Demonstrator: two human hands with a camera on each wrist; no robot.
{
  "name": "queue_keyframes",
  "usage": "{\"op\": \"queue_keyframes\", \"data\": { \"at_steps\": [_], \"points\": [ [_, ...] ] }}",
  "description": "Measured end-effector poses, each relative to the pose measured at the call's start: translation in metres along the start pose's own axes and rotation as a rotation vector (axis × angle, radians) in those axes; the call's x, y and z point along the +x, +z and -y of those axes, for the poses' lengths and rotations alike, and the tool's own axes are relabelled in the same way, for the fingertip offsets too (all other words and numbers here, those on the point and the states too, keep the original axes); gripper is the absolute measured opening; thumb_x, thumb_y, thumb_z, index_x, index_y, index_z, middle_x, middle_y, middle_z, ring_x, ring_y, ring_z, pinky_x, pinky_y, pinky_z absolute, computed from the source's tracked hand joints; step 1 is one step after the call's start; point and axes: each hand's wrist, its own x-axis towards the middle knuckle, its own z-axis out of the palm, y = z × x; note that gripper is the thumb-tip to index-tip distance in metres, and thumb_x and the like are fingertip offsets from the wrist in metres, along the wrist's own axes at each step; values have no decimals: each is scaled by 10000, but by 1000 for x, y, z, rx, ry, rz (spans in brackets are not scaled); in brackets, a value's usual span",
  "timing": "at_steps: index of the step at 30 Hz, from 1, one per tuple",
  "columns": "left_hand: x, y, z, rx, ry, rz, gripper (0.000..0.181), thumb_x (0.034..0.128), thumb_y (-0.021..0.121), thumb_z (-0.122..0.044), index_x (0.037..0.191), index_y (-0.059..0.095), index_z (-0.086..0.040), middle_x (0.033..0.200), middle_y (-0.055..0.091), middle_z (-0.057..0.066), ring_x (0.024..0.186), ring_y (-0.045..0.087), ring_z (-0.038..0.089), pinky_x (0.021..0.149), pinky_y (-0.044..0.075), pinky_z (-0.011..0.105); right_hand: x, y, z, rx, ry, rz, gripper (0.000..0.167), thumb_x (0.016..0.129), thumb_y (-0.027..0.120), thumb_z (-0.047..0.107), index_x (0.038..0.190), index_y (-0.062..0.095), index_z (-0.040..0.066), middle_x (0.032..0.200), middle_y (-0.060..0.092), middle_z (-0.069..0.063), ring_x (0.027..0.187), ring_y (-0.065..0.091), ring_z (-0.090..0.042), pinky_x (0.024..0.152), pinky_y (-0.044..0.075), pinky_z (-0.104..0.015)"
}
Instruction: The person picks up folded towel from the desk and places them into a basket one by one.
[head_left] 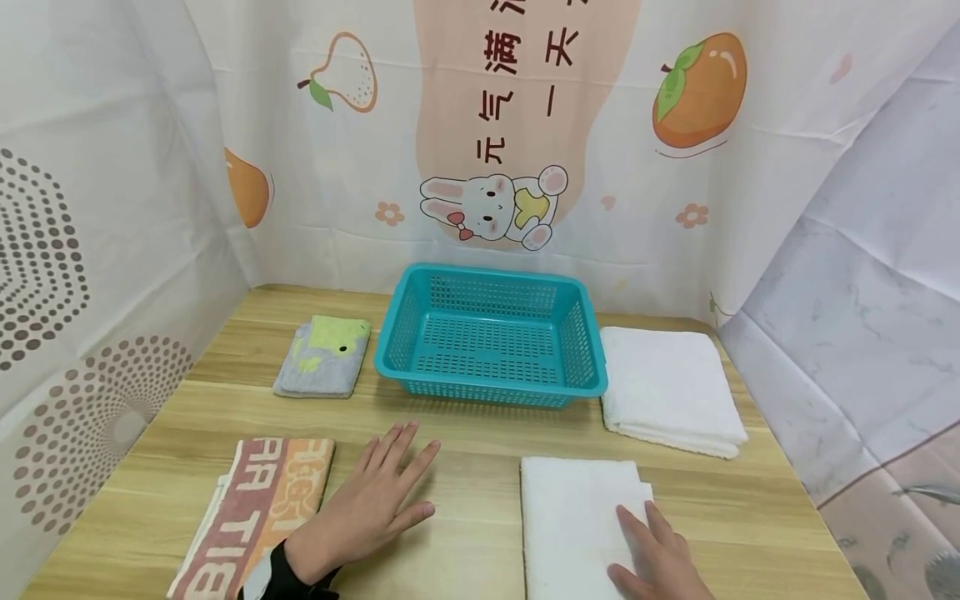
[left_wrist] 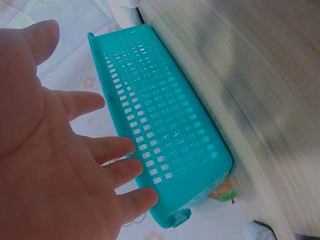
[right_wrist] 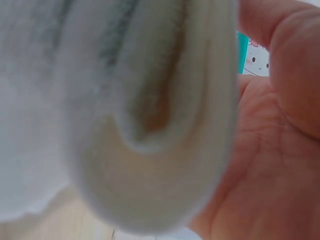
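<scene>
My left hand (head_left: 375,500), fingers spread and straight, is beside the right edge of a folded brown-and-orange towel (head_left: 255,508) with pale letters. Its palm and fingers show bare in the left wrist view, with the teal basket (left_wrist: 165,115) beyond them. At the lower right, my right hand (head_left: 660,554) rests its extended fingers on the right side of a folded white towel (head_left: 573,525). Thick rounded folds of that towel (right_wrist: 150,190) fill much of the right wrist view, in front of the palm (right_wrist: 270,165), and hide the fingertips there.
A perforated teal basket (head_left: 487,387) stands at the back middle of the wooden table (head_left: 457,433). To its left lies a small grey-and-green folded towel (head_left: 322,358); to its right, another folded white towel (head_left: 671,383). Printed curtains (head_left: 337,167) enclose the back and sides.
</scene>
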Motion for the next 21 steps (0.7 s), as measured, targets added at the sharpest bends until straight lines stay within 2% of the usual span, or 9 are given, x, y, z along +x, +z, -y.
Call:
{"op": "queue_keyframes", "data": {
  "at_steps": [7, 21],
  "points": [
    [0, -1, 0, -7, -5, 5, 660, 1002, 557, -426, 1550, 353, -121, 1593, 230, 262, 1467, 221, 436, 1114, 247, 641, 1, 2, 3, 2, -13, -19, 769, 830, 796, 346, 1433, 476, -8, 1463, 243, -458, 1235, 313, -710, 905, 394, -735],
    [1, -1, -1, 1, -3, 9, 664, 999, 567, -414, 1555, 344, -125, 1598, 224, 258, 1468, 221, 434, 1115, 249, 635, 2, 1, 8, 7, 17, 7, 797, 825, 796, 381, 1445, 467, 3, 1483, 232, -435, 1262, 312, -674, 929, 379, -726]
  ]
}}
